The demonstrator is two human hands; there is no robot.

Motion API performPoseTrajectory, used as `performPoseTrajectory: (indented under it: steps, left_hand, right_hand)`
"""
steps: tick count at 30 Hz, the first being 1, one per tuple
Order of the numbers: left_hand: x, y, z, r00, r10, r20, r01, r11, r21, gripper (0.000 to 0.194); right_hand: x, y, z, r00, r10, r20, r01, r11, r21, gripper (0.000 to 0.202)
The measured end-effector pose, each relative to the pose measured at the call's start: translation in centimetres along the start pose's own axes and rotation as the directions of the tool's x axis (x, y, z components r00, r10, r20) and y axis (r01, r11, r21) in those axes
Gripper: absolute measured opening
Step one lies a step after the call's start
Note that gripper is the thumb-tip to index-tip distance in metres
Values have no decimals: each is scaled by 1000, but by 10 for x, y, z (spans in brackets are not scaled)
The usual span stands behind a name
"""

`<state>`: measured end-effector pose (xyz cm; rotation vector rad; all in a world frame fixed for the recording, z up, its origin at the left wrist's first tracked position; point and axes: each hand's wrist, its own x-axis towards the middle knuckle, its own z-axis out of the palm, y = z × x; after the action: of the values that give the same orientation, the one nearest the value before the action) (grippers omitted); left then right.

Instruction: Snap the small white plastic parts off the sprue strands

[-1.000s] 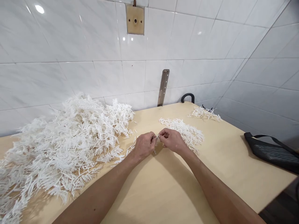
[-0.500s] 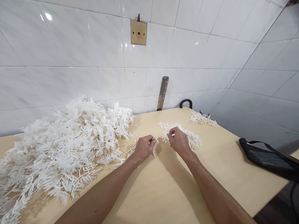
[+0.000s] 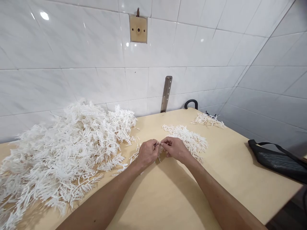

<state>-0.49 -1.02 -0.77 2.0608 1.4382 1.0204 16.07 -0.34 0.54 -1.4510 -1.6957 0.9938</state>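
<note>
A small white branching sprig [image 3: 159, 156] hangs between my two hands over the table's middle. My left hand [image 3: 148, 151] is closed in a pinch on it. From the right, my right hand [image 3: 174, 148] meets it with thumb and fingertips pressed together at the sprig's top; the fingertips of both hands nearly touch. Just behind my right hand lies a small heap of white sprigs [image 3: 192, 139]. A large, tangled pile of white branching pieces [image 3: 72, 150] spreads over the left side, and a few loose bits lie beside my left hand.
The tan table [image 3: 153, 198] stands against a tiled wall. A few white stems [image 3: 208, 119] lie at its back right corner, near a black curved handle [image 3: 191, 103]. A black mesh bag [image 3: 275, 159] rests on the right edge. A metal strip [image 3: 166, 94] stands at the wall.
My right hand has moved left from the small heap to the sprig at my left hand, and its fingers have closed there. My left hand has barely moved. The view has shifted slightly.
</note>
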Motion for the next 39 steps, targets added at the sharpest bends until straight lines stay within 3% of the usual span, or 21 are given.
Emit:
performPoseTrajectory:
  steps: [6,10,13,15,17,20,23,27,35,39]
  left_hand:
    - [-1,1,-1,998,-53,29,54,998,-12,20]
    - [-1,2,1,996,-66,52,71,992,-108,21]
    - [0,2,2,999,-50,17,52,980,-193,22]
    - [0,1,2,999,-48,-11,44,969,-244,19]
    - [1,0,1,998,-52,-36,40,962,-271,17]
    - [1,-1,-1,997,-47,-66,30,972,-232,15]
    - [0,0,-2,997,-14,-71,3,988,-157,14]
    - [-1,3,-2,998,-16,-55,7,988,-155,14]
    - [2,6,-2,983,-182,-9,173,948,-267,13]
    - [3,5,-3,985,-166,-40,152,961,-229,17]
  right_hand:
    - [-2,-10,7,976,-190,-104,134,908,-397,14]
    - [6,-2,0,936,-214,-279,33,844,-536,15]
    - [11,9,-13,921,-120,-370,-53,903,-426,5]
    - [11,12,-18,936,-20,-350,-72,966,-249,16]
    - [9,11,-19,970,50,-238,-66,996,-58,25]
    - [4,6,-11,999,38,19,-40,993,110,33]
    - [1,4,-1,993,-13,115,-2,991,132,31]
    - [1,5,4,999,-5,42,0,992,128,22]
    - [2,1,6,1000,26,0,-26,986,164,17]
    - [1,1,8,998,-9,-60,12,999,45,17]
